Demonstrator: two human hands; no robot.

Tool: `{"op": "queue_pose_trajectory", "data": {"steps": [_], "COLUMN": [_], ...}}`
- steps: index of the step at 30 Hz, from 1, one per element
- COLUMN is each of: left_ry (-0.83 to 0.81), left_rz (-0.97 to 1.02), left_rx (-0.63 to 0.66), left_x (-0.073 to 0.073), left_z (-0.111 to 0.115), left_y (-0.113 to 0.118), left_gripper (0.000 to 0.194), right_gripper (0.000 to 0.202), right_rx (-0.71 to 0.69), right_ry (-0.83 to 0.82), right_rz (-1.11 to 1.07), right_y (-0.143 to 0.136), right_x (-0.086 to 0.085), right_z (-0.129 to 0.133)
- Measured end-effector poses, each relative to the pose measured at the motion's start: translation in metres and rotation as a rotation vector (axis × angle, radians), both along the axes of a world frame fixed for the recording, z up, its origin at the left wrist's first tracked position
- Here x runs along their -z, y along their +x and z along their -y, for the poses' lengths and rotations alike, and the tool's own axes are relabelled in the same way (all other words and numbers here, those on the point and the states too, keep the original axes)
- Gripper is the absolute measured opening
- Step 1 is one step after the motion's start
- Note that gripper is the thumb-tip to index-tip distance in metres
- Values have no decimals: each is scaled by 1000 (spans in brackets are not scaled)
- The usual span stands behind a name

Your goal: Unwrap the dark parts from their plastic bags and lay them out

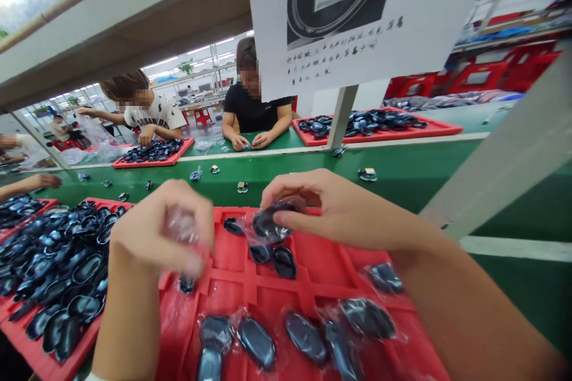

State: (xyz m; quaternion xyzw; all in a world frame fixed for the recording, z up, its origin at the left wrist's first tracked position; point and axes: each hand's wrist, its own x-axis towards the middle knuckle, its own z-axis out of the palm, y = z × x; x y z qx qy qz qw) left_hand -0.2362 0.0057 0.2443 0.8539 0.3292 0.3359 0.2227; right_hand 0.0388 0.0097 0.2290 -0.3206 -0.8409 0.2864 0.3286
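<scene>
My right hand (304, 202) pinches a dark, glossy oval shell (269, 223) in clear plastic film, above a red tray (324, 265). To the left, my left hand (163, 226) is smeared by motion, its fingers curled round crumpled clear plastic (183, 225). Below the right hand, small dark oval pieces lie in the tray, among them one piece (285, 262) by the raised divider. Nearer to me lie several film-wrapped dark parts, including a wrapped oval (256, 342) and another wrapped part (367, 318).
At left, a second red tray (74, 363) is heaped with dark shells (67, 256). Beyond runs a green conveyor belt (308, 181) carrying small parts. A slanted white post (500, 143) stands at right; a paper sheet (339, 65) hangs overhead. Two people (257, 110) (152, 113) work opposite.
</scene>
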Motion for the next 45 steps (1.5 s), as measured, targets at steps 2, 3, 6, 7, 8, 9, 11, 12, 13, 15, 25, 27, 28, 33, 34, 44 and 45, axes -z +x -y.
{"op": "queue_pose_trajectory", "data": {"steps": [2, 3, 6, 7, 8, 9, 11, 12, 13, 15, 25, 27, 28, 33, 34, 44, 45], "left_ry": [-48, -68, -69, -44, -10, 20, 36, 27, 18, 30, 26, -55, -97, -185, -163, 150, 155], "left_rz": [-71, -115, -183, -158, -103, -35, 85, 119, 141, 182, 379, 387, 394, 508, 540, 410, 397], "left_rx": [74, 104, 127, 104, 66, 28, 4, 20, 38, 31, 32, 112, 161, 270, 222, -204, -200], "left_x": [-1, -2, 3, 7, 10, 14, 20, 22, 23, 26, 39, 38, 37, 40, 42, 40, 39], "left_z": [-6, -8, -14, -16, -19, -21, -25, -27, -29, -32, -48, -47, -46, -42, -42, -46, -45], "left_y": [11, 18, 39, 45, 50, 54, 58, 59, 60, 61, 70, 68, 68, 79, 81, 71, 71], "left_gripper": [34, 34, 23, 19, 19, 20, 18, 16, 16, 20, 27, 31, 32, 25, 25, 30, 30], "right_gripper": [15, 19, 26, 28, 27, 23, 15, 23, 31, 37, 45, 48, 50, 58, 54, 14, 14], "right_rx": [-55, -74, -24, 43, 132, 224, 335, 339, 319, 280, 361, 310, 286, 314, 377, 539, 586], "right_ry": [-1, 3, 105, 174, 254, 336, 464, 500, 518, 520, 466, 428, 414, 397, 439, 616, 600], "right_rz": [48, 35, -173, -265, -333, -358, -279, -208, -145, -84, -77, -128, -161, -256, -266, -70, -86], "right_y": [0, -2, -14, -17, -20, -22, -22, -21, -20, -18, -16, -12, -9, -1, -2, -19, -22], "right_x": [-4, -5, 2, 5, 9, 12, 17, 19, 19, 20, 22, 22, 22, 20, 20, 27, 30], "right_z": [8, 10, 8, 5, 1, -2, -9, -11, -13, -15, -16, -17, -19, -28, -28, -17, -18]}}
